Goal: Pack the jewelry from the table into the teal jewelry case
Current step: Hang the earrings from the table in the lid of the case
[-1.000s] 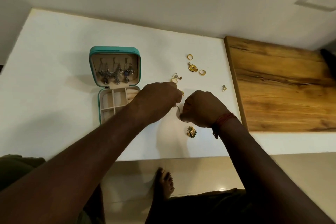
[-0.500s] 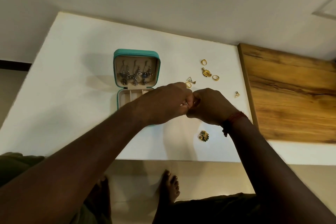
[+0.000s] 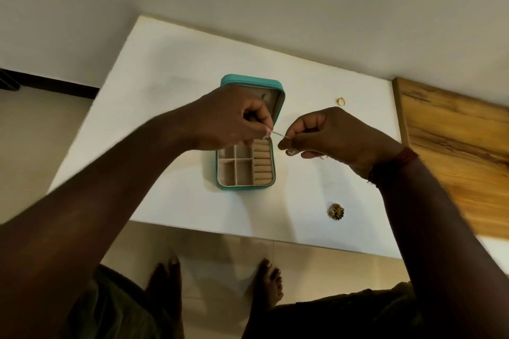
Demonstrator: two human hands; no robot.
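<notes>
The teal jewelry case (image 3: 223,162) lies open on the white table (image 3: 170,85), with beige compartments and ring rolls showing. My left hand (image 3: 234,121) and my right hand (image 3: 327,135) are raised above the case, each pinching one end of a thin silver chain (image 3: 279,134) stretched between them. A small pendant (image 3: 289,152) hangs under my right fingers. My left hand hides most of the case's lid. A gold ring (image 3: 341,101) lies to the right of the lid. A green and gold flower piece (image 3: 337,211) rests near the table's front edge.
A wooden surface (image 3: 454,146) adjoins the table on the right. A bit of another gold ring (image 3: 324,157) peeks from under my right hand. My bare feet (image 3: 268,281) stand on the tiled floor below the table's front edge.
My hands have lifted off the table and moved apart, stretching the chain between them over the case. The view has shifted, so the case now sits more centrally.
</notes>
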